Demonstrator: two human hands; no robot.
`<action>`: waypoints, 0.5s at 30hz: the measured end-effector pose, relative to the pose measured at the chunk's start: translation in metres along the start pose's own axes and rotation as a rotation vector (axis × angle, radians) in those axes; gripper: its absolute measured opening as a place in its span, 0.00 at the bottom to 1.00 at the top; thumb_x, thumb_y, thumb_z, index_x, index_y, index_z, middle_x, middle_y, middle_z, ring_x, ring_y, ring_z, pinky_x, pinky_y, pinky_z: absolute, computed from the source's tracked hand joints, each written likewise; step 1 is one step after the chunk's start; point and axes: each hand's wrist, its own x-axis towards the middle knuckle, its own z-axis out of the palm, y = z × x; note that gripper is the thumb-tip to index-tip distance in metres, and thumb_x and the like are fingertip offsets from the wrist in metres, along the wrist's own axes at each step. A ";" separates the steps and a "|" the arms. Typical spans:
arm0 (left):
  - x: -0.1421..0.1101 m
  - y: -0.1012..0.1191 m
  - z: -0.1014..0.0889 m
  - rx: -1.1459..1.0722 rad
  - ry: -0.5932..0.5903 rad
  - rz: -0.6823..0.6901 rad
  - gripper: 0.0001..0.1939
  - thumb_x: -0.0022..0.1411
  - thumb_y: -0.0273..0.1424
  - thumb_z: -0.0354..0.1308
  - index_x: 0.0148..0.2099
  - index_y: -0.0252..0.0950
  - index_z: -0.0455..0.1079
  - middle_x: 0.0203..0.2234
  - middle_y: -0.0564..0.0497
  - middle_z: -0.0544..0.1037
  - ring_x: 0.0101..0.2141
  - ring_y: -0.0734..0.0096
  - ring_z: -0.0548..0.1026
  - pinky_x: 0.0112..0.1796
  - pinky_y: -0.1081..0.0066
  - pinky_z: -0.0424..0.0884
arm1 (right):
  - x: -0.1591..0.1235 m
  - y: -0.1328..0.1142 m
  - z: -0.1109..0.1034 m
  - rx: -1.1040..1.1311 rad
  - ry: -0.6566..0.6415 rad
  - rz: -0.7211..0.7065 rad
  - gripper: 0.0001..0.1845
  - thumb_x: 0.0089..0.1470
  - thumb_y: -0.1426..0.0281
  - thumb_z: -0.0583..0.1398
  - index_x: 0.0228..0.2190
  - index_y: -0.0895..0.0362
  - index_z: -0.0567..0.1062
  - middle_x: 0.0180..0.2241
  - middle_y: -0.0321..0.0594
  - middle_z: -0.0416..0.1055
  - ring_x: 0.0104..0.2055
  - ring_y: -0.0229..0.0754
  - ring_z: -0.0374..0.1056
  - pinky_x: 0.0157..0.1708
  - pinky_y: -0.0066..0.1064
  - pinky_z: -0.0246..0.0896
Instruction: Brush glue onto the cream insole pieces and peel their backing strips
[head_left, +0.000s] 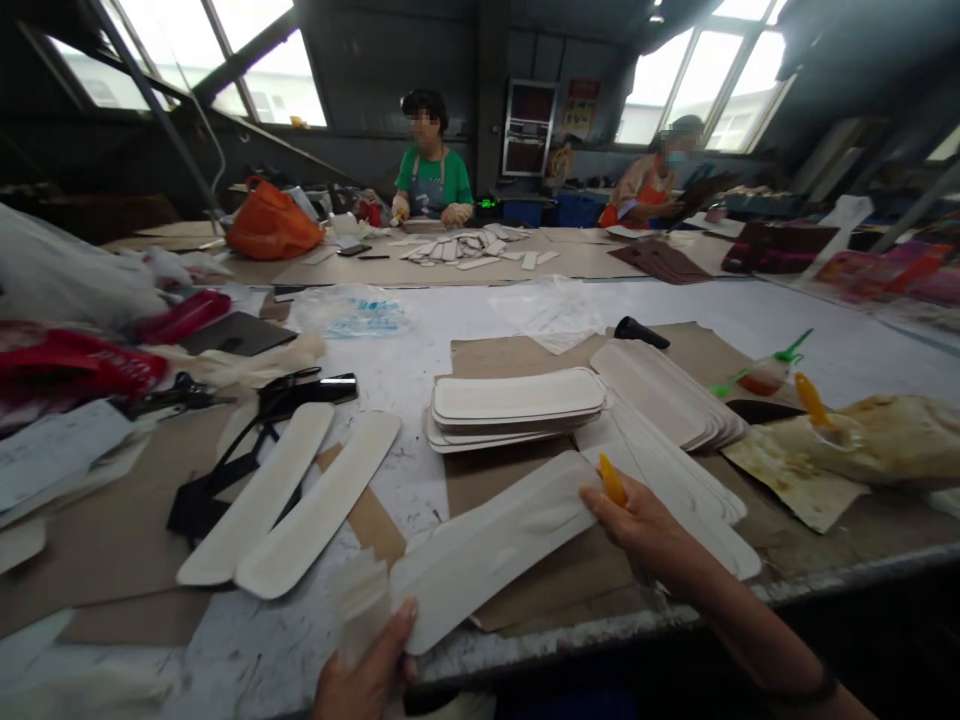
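Thumb and fingers of the left hand (369, 662) are pinched on the near end of a long white panel (487, 550), bottom centre of the frame, right by a crumpled pale sheet (363, 600); can't tell if that's gripped too. Right hand (641, 520) is closed on the panel's upper-right end, with a yellow handle (612, 482) poking up out of the same grip. That's my main worry tbh: one hand doing two jobs, so the panel could slip, or the tool's tip (hidden from here) could nick it. The surface looks buckled already, and an uneven pull on the ends might crease it for good. Just past it, the middle stack of white panels (517, 397) sits uneven, so a knock could send the top ones sliding. Same for the fanned panels (686, 500) just beside the right hand. Further right, the green-nozzled bottle (765, 376) looks tilted, and a leak would probably stain pale stuff. Upper middle, a person in a green top (455, 180) is well apart, so no elbow-bumping imo.
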 end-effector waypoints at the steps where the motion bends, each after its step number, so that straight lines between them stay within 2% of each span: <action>1: 0.000 0.001 0.002 -0.030 -0.005 -0.009 0.21 0.40 0.45 0.67 0.17 0.34 0.64 0.10 0.55 0.66 0.17 0.74 0.63 0.20 0.72 0.58 | 0.000 0.002 0.000 0.032 -0.013 0.034 0.14 0.49 0.57 0.56 0.22 0.54 0.64 0.19 0.34 0.62 0.22 0.39 0.59 0.21 0.28 0.53; 4: -0.004 0.005 0.005 -0.120 -0.011 0.011 0.21 0.38 0.45 0.68 0.20 0.33 0.65 0.09 0.57 0.64 0.16 0.77 0.61 0.20 0.75 0.56 | 0.000 0.010 0.002 0.167 -0.057 0.157 0.18 0.46 0.54 0.59 0.22 0.54 0.60 0.14 0.27 0.52 0.15 0.32 0.48 0.15 0.25 0.42; 7: -0.008 0.011 0.008 -0.169 -0.015 0.020 0.22 0.36 0.45 0.69 0.20 0.33 0.64 0.09 0.58 0.62 0.15 0.79 0.58 0.19 0.76 0.54 | -0.003 0.016 0.004 0.322 -0.087 0.283 0.23 0.43 0.50 0.60 0.23 0.53 0.57 0.13 0.23 0.47 0.14 0.29 0.40 0.14 0.23 0.34; 10: -0.011 0.017 0.010 -0.235 -0.047 0.000 0.22 0.36 0.44 0.69 0.20 0.34 0.63 0.09 0.58 0.61 0.15 0.80 0.57 0.19 0.77 0.54 | -0.005 0.019 0.003 0.467 -0.144 0.365 0.25 0.41 0.51 0.62 0.23 0.53 0.55 0.14 0.23 0.47 0.14 0.27 0.39 0.14 0.21 0.32; 15: -0.016 0.027 0.010 -0.308 -0.119 -0.044 0.20 0.39 0.43 0.67 0.25 0.34 0.65 0.10 0.59 0.60 0.15 0.82 0.56 0.18 0.78 0.54 | -0.005 0.021 -0.002 0.653 -0.202 0.441 0.23 0.42 0.56 0.65 0.25 0.54 0.57 0.15 0.24 0.51 0.15 0.26 0.42 0.14 0.19 0.35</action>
